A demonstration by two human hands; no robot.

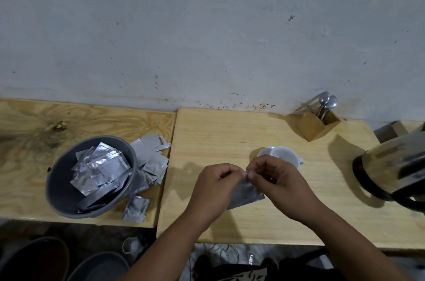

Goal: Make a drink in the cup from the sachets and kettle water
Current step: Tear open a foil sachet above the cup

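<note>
A silver foil sachet point(246, 194) hangs between my two hands above the right table. My left hand point(215, 188) and my right hand point(274, 180) both pinch its top edge, fingertips almost touching. Just behind my right hand stands a white cup point(281, 154), partly hidden by the fingers, its handle pointing right. The steel kettle point(395, 170) with a black handle sits at the right edge. A grey bowl point(57, 179) on the left table holds several more foil sachets point(101, 170).
Loose sachets point(151, 154) lie beside the bowl on the left table. A wooden holder with spoons point(318, 119) stands at the back by the wall. A narrow gap separates the two tables. Buckets point(39, 257) stand on the floor below.
</note>
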